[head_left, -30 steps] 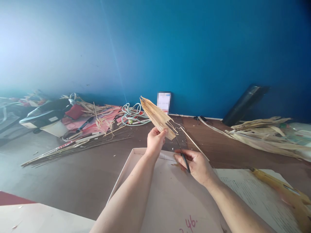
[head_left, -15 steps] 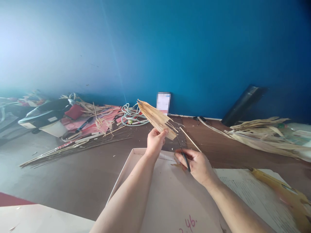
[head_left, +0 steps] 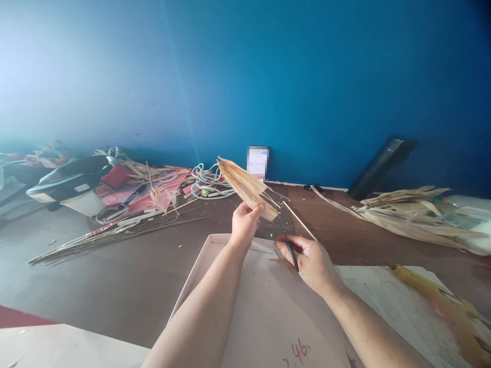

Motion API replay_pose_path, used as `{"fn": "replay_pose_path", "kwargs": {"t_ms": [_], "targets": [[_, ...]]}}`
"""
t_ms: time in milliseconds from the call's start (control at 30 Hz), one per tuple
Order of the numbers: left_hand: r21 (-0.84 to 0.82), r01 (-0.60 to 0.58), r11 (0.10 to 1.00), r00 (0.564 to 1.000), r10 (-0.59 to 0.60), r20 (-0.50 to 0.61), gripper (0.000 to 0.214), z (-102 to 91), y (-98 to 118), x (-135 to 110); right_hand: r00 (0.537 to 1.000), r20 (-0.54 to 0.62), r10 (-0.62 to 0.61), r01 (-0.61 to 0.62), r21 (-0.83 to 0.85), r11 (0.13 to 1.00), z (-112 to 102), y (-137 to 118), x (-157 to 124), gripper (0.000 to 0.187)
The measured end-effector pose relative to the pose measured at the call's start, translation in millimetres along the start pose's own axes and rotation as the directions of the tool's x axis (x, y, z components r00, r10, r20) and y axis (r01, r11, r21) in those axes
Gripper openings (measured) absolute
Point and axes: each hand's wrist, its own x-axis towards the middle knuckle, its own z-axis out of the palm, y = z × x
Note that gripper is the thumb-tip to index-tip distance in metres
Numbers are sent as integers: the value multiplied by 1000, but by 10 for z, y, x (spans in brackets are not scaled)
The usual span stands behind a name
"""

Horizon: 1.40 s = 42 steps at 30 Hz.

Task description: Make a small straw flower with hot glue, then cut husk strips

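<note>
My left hand (head_left: 245, 221) is closed on the lower end of a dried tan husk piece (head_left: 245, 185), holding it up and tilted to the left above the table. My right hand (head_left: 309, 260) grips black-handled scissors (head_left: 288, 244), whose blades point up at the frayed lower edge of the husk. A thin pale strip (head_left: 299, 221) hangs off that edge beside the blades. Both hands are over the far end of a pale pink sheet of card (head_left: 264, 306).
A pile of dried husks (head_left: 414, 214) lies at the right. A yellow glue gun (head_left: 441, 301) rests on printed paper at the lower right. Long thin sticks (head_left: 115, 232), pink paper, a coiled cable (head_left: 209, 181) and a black-and-white appliance (head_left: 72, 184) lie at the left.
The husk piece has tilted slightly further left and the pale strip at its edge has shifted. Both hands stay in nearly the same place.
</note>
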Motion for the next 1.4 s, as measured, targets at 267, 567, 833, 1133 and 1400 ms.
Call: {"fn": "replay_pose_path", "kwargs": {"t_ms": [267, 567, 833, 1133, 1400], "targets": [[8, 7, 1000, 1000, -7, 3, 30, 1, -11, -1, 1000, -12, 5, -4, 6, 1000, 23, -13, 13, 26], [98, 43, 994, 999, -46, 27, 33, -5, -26, 9, 999, -31, -27, 25, -38, 999, 12, 20, 20, 27], [105, 37, 994, 999, -34, -22, 34, -1, -29, 13, 999, -53, -13, 12, -24, 1000, 58, -6, -10, 28], [42, 30, 999, 995, -26, -92, 30, -13, -45, 49, 999, 47, 8, -14, 111, 994, 72, 124, 49, 27], [60, 37, 998, 999, -35, -21, 41, -36, -45, 47, 989, 113, 96, -106, 85, 991, -6, -35, 24, 31]]}}
